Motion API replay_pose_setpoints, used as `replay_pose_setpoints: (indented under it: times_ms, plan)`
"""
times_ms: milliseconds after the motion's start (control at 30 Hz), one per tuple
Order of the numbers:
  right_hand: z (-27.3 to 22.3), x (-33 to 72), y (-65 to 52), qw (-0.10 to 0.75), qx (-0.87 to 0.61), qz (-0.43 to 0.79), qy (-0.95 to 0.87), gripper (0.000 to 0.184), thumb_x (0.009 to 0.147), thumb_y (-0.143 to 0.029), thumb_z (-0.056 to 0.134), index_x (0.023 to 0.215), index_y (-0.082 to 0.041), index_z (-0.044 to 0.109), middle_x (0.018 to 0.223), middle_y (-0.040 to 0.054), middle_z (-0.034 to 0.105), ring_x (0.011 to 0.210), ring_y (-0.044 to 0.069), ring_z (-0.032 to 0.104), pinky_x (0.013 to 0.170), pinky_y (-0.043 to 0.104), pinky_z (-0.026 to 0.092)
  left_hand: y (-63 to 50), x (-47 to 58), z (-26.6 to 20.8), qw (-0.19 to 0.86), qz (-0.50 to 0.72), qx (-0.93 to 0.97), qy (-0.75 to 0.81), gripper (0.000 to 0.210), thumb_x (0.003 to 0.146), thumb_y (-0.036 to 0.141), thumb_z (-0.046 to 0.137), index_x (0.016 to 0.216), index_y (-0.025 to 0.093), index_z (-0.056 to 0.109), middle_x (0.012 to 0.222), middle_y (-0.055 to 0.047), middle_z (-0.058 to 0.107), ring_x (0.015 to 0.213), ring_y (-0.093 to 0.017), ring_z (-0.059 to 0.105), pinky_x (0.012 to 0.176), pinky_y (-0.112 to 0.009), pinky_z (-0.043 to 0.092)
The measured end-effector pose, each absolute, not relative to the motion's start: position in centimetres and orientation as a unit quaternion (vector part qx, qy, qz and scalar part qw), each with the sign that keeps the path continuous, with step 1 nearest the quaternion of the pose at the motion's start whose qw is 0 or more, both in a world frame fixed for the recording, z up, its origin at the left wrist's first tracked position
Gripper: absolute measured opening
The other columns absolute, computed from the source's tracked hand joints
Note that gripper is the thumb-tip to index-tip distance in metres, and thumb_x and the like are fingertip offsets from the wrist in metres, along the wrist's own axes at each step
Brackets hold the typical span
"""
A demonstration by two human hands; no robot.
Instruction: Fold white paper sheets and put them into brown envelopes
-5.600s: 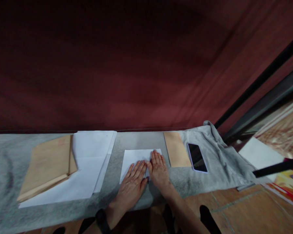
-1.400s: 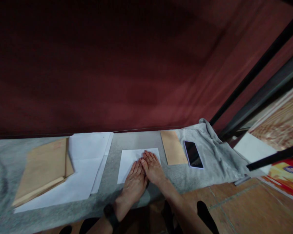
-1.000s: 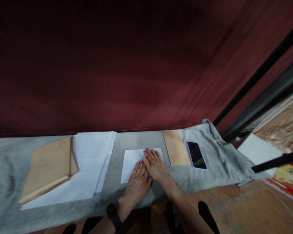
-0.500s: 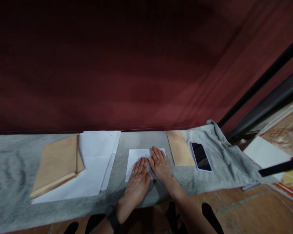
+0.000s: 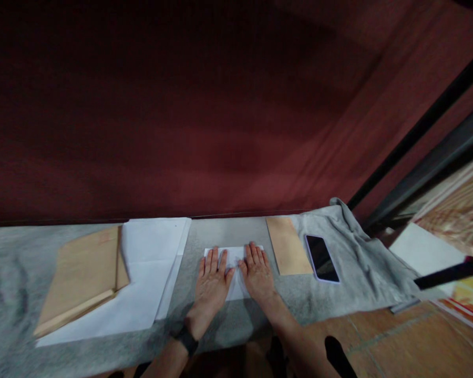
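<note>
A white sheet of paper (image 5: 235, 256) lies on the grey cloth-covered table (image 5: 220, 320) in front of me. My left hand (image 5: 211, 278) presses flat on its left part, fingers spread. My right hand (image 5: 257, 273) lies flat on its right part, fingers together. Only a narrow strip of the paper shows between and beyond the fingers. Neither hand grips anything.
A stack of brown envelopes (image 5: 81, 275) rests on loose white sheets (image 5: 150, 273) at the left. A single brown envelope (image 5: 287, 253) and a dark phone (image 5: 321, 258) lie to the right. A dark red curtain (image 5: 220, 131) hangs behind the table. Tiled floor (image 5: 398, 341) shows at the lower right.
My left hand has slid left and forward over the paper, away from my right hand. The paper now shows much less area, as if folded smaller.
</note>
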State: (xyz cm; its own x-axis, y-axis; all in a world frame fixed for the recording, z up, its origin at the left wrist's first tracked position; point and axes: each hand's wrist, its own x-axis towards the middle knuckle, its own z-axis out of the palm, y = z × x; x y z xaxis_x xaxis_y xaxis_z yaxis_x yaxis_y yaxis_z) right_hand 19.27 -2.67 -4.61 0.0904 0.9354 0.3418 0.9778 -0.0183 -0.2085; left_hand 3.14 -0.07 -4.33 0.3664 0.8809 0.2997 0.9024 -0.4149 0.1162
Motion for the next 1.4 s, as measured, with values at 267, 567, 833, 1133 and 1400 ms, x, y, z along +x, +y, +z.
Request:
replay_pose_setpoints:
  times_ms: [267, 567, 833, 1133, 1400]
  plan:
    - [-4.5, 19.7, -3.1, 0.197, -0.747, -0.049, -0.633, 0.057, 0.106, -0.036, 0.037, 0.153, -0.004, 0.037, 0.156, 0.0215, 0.037, 0.146, 0.031, 0.037, 0.121, 0.048, 0.029, -0.3, 3.1, -4.6, 0.079, -0.168, -0.807, -0.561, 0.060, 0.101, 0.040, 0.033, 0.147, 0.004, 0.047, 0.153, -0.024, 0.044, 0.146, -0.034, 0.036, 0.119, -0.055, 0.029]
    - [-3.7, 18.4, -4.4, 0.212, -0.681, -0.008, -0.701, 0.052, 0.107, -0.034, 0.030, 0.152, -0.011, 0.041, 0.157, 0.0129, 0.039, 0.148, 0.025, 0.033, 0.122, 0.046, 0.030, -1.2, 4.6, -5.3, 0.047, -0.178, -0.862, -0.473, 0.056, 0.098, 0.021, 0.032, 0.153, 0.010, 0.038, 0.158, -0.014, 0.041, 0.151, -0.025, 0.029, 0.122, -0.048, 0.028]
    - [-4.0, 18.8, -5.0, 0.205, -0.672, -0.008, -0.711, 0.054, 0.108, -0.041, 0.030, 0.153, -0.013, 0.041, 0.158, 0.0118, 0.039, 0.147, 0.025, 0.035, 0.121, 0.044, 0.030, -1.3, 4.1, -5.3, 0.037, -0.165, -0.860, -0.481, 0.056, 0.099, 0.026, 0.031, 0.152, 0.011, 0.040, 0.158, -0.012, 0.042, 0.149, -0.025, 0.033, 0.121, -0.047, 0.030]
    - [-4.9, 20.0, -5.5, 0.198, -0.706, -0.058, -0.678, 0.059, 0.107, -0.042, 0.033, 0.154, -0.006, 0.036, 0.158, 0.0191, 0.036, 0.148, 0.030, 0.034, 0.119, 0.047, 0.030, -1.4, 2.6, -5.5, 0.047, -0.177, -0.823, -0.537, 0.063, 0.099, 0.037, 0.034, 0.155, 0.009, 0.032, 0.159, -0.018, 0.037, 0.150, -0.027, 0.030, 0.121, -0.049, 0.030]
    - [-5.3, 20.8, -5.6, 0.197, -0.696, -0.091, -0.684, 0.061, 0.107, -0.044, 0.031, 0.153, -0.004, 0.036, 0.158, 0.0203, 0.037, 0.146, 0.031, 0.036, 0.117, 0.047, 0.033, -1.4, 1.4, -5.7, 0.068, -0.187, -0.805, -0.558, 0.064, 0.099, 0.038, 0.033, 0.153, 0.005, 0.035, 0.157, -0.020, 0.040, 0.148, -0.029, 0.034, 0.121, -0.048, 0.030]
